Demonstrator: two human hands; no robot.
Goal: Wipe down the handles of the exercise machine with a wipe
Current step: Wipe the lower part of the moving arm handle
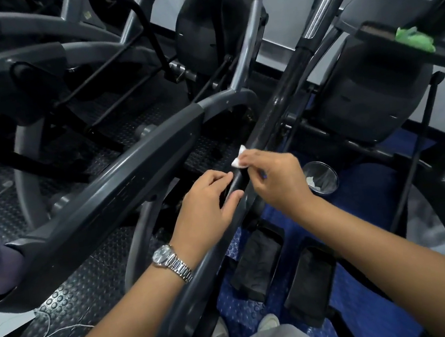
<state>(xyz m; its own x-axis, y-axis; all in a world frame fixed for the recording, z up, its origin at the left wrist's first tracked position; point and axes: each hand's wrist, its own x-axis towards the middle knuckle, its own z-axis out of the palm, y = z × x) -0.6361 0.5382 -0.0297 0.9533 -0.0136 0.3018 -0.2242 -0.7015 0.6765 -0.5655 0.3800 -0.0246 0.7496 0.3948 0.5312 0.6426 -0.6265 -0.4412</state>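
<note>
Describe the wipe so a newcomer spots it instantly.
Follow the black handle running diagonally through mid-frame down to the left hand gripping it. The wipe is the small white wad pinched in the right hand just above, unlike the green cloth upper right.

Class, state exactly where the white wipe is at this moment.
Head view, near centre: the white wipe is pinched by the right hand at the black handle, just above the left hand holding that handle.

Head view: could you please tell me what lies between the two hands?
The handle runs between the left hand and the right hand with its wipe; head view.
</note>
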